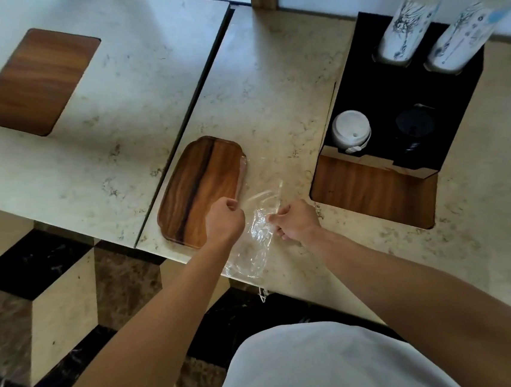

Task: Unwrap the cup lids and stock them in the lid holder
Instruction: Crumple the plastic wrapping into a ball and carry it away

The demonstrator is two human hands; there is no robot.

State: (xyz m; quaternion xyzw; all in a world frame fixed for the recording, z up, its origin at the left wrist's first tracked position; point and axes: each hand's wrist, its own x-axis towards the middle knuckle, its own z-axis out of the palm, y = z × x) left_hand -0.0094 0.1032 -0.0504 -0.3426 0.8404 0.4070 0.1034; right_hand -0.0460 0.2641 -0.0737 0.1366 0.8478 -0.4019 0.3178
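Both hands, L [224, 219] & R [296, 220], pinch empty plastic wrap [259, 233] just right of wooden tray [197, 189], prob. gathering it; white lids [350, 131] sit in holder [446, 112].

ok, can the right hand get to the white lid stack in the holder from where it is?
Probably yes. The right hand pinches the clear wrap, but bare counter lies between it and the white lids, which stand exposed on top.

A wooden tray [202, 189] lies on the marble counter [273, 98], close to its near edge. On the far left, a second marble counter [132, 89] has a wooden panel [36, 82] set into it. Two stacks of printed paper cups [408, 24] lean at the far right. Below the counters spreads a floor of black, brown and cream tiles [39, 292].
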